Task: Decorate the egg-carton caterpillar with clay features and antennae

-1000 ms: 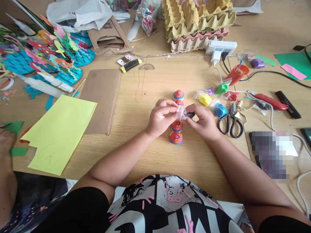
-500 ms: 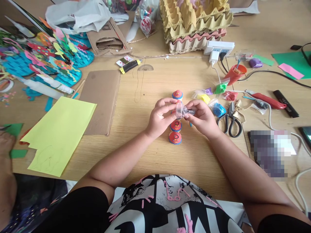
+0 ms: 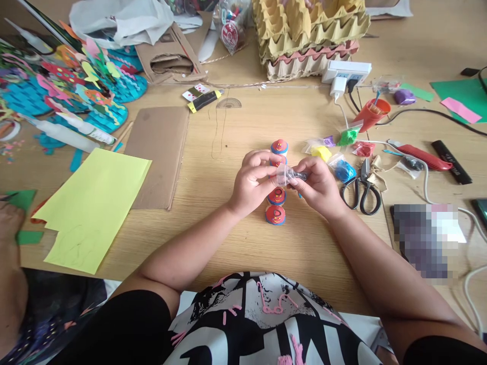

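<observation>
It was a craft workspace: stacked yellowish pulp egg trays (image 3: 308, 43) at upper centre, black-handled metal scissors (image 3: 364, 178) at right, cut yellow paper (image 3: 101, 205) at left.

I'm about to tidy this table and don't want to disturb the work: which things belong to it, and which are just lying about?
Likely in use:
- clear bag, held by left hand and right hand
- red faces, beneath the hands
- perhaps blue bag, nearby

Apparently lying about:
- egg trays
- yellow paper
- cardboard
- protractor
</observation>
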Demonstrator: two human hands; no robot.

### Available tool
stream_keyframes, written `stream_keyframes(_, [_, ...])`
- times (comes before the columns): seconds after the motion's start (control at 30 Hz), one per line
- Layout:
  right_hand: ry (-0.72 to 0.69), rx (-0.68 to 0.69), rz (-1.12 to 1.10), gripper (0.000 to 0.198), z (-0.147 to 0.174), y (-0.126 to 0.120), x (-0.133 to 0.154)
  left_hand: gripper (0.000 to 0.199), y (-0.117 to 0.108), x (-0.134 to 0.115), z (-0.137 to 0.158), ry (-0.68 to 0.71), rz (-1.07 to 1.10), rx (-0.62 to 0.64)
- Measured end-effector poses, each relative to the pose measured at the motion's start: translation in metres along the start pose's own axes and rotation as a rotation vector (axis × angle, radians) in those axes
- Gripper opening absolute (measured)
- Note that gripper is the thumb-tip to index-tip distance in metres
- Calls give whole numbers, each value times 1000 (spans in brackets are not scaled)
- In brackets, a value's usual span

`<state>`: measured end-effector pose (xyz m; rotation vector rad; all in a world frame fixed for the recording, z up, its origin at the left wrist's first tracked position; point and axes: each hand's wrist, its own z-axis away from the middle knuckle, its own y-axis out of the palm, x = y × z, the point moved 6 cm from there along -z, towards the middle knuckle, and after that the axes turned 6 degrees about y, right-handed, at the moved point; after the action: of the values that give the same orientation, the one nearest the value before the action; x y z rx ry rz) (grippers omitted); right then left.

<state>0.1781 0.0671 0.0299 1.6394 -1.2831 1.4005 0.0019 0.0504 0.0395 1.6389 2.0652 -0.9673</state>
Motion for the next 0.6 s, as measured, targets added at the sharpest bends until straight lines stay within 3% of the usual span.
stream_keyframes(0.33, [80,47,-102,40,-1,1,1,4,-6,-10,-2,165,-316,-20])
stream_keyframes(0.6, [169,26,-117,47,-8,1,6,10,-2,-12,3,203,-349,52])
